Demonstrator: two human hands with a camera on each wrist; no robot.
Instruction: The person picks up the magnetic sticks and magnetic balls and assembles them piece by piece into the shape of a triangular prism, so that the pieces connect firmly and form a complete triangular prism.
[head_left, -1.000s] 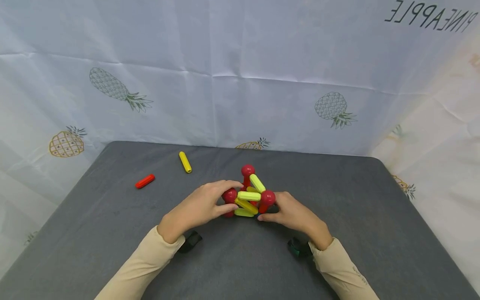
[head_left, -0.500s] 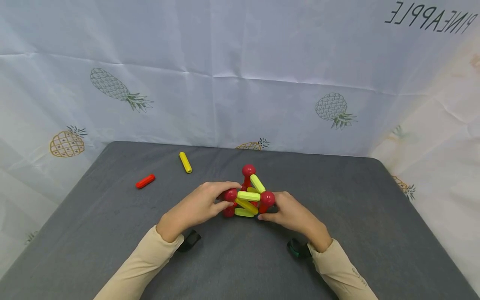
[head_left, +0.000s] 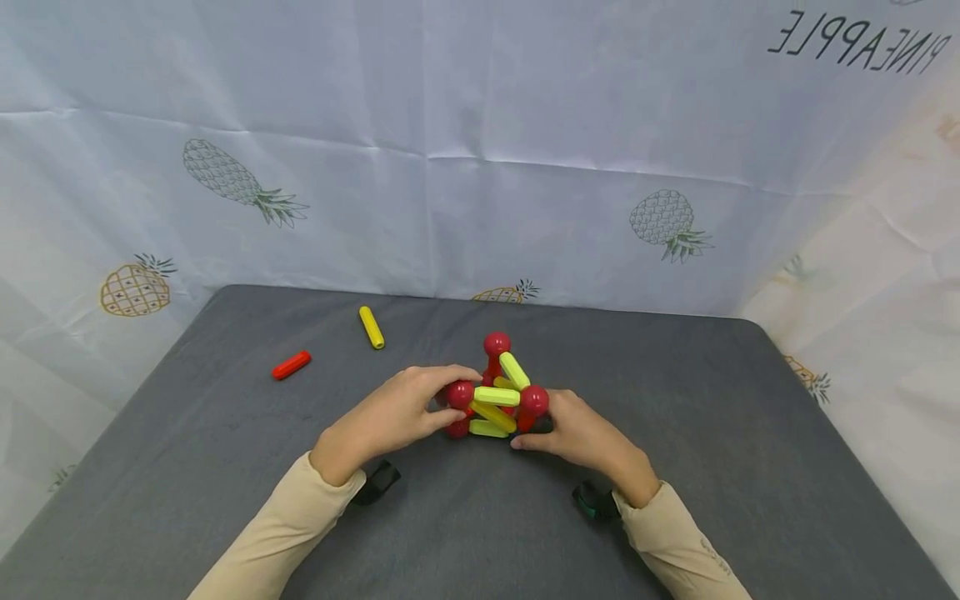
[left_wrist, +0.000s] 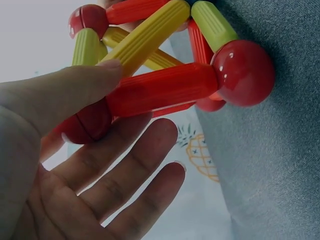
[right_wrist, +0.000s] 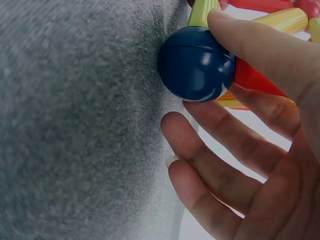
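A magnetic ball-and-stick structure [head_left: 497, 396] of red balls and red, yellow and lime sticks stands on the grey table in the head view. My left hand [head_left: 393, 412] grips its upper left corner. In the left wrist view, thumb and index finger pinch a red ball [left_wrist: 87, 122] and the end of a red stick [left_wrist: 165, 90]; the other fingers extend below. On the opposite side, my right hand [head_left: 588, 433] holds the lower corner, thumb and fingers around a blue ball [right_wrist: 197, 65] in the right wrist view. My hands hide part of the structure's sides.
A loose red stick [head_left: 291, 365] and a loose yellow stick [head_left: 371, 327] lie at the back left of the grey table [head_left: 675, 375]. Behind the table's far edge hangs a white curtain [head_left: 465, 208] printed with pineapples.
Both hands stay on the structure. The left fingers and thumb have shifted slightly at the upper left ball, and the right thumb has slid slightly left. The loose sticks lie where they were.
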